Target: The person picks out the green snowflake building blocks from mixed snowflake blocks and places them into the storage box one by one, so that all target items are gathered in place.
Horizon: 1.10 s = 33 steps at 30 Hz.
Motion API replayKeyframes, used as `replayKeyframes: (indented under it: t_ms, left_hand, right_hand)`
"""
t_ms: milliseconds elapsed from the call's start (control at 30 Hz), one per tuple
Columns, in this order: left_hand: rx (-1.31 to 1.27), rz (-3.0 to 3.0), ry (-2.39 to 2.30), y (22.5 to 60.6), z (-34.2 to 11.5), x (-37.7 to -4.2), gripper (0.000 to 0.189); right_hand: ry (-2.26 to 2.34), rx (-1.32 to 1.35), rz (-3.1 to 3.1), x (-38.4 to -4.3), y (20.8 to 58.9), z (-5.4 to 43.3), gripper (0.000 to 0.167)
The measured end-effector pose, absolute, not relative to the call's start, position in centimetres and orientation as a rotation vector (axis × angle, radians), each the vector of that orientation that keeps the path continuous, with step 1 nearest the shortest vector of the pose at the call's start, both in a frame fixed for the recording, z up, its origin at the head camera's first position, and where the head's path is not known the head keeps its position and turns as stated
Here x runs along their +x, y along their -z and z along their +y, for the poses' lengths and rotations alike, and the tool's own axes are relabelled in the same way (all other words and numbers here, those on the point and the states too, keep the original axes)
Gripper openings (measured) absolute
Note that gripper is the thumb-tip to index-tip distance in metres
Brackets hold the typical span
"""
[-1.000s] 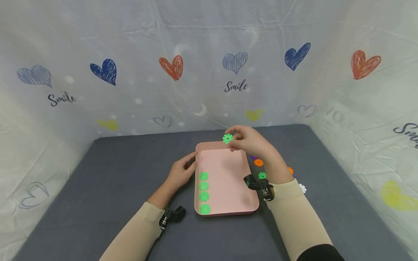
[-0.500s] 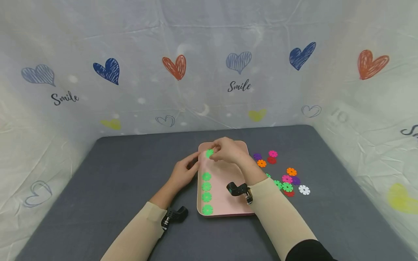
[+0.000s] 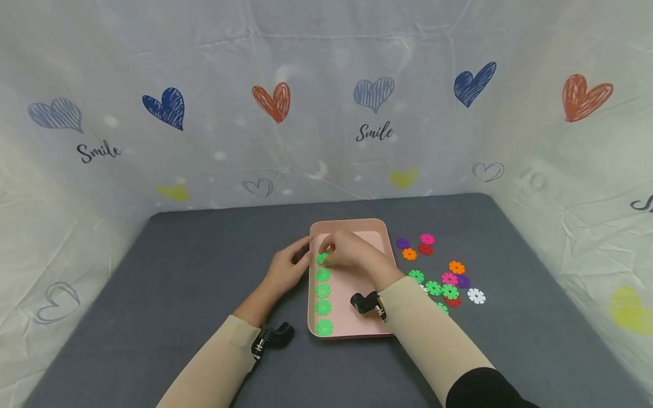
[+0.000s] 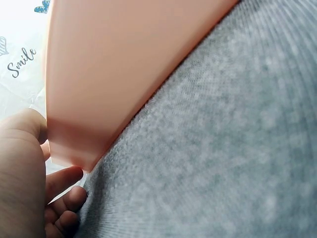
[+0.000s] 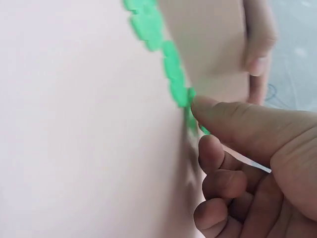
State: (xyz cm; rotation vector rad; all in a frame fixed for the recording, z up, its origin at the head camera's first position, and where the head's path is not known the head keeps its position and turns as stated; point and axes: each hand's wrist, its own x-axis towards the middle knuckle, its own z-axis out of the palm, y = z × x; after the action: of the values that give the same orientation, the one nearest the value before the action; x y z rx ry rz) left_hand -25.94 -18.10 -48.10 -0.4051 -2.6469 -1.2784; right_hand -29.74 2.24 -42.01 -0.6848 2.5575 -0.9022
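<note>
My right hand [image 3: 352, 250] is over the left side of the pink tray [image 3: 357, 317]. Thumb and fingers pinch a green notched plastic disc [image 3: 322, 259], like a snowflake building disc, partly hidden by the fingers. It sits at the far end of a column of several green discs [image 3: 323, 291] along the tray's left wall. In the right wrist view, the thumb presses the disc edge beside the neighbouring green disc [image 5: 173, 74]. My left hand [image 3: 287, 271] holds the tray's left rim near the far corner, its fingers against the outer wall [image 4: 99, 74] in the left wrist view.
Right of the tray, several loose discs lie on the dark grey table [image 3: 214, 272]: an orange disc [image 3: 409, 254], a purple disc [image 3: 402, 243], a white disc [image 3: 476, 296], a green disc [image 3: 450, 292] and others, some overlapping. A printed curtain [image 3: 316, 141] stands behind.
My right hand has come from the tray's far edge, left and then nearer, carrying the green disc down to the column's far end. The left hand stays at the rim.
</note>
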Motion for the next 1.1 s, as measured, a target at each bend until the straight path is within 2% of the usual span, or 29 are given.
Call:
replayKeyframes:
  t_ms: [167,333,700,900,1100]
  left_hand:
    - [-0.421,-2.637,1.281,48.0,-18.0,-25.9,0.044]
    - [-0.419,-2.639,1.3,48.0,-17.8,-25.7,0.045]
    - [-0.369,-2.647,1.304,47.9,-17.9,-25.7,0.044]
    - [-0.385,-2.652,1.304,48.0,-17.9,-25.8,0.045]
    - [-0.348,-2.652,1.281,48.2,-17.6,-25.7,0.045]
  right_hand:
    - [0.884,-0.688,2.542,-29.6,42.0,2.4,0.026]
    - [0.958,-0.685,2.548,-28.8,40.4,4.0,0.03]
    - [1.029,-0.619,2.626,-25.7,35.7,11.9,0.029]
    - [0.936,-0.562,2.647,-25.3,36.2,16.6,0.027]
    - [0.792,-0.436,2.542,-25.5,38.1,18.5,0.022]
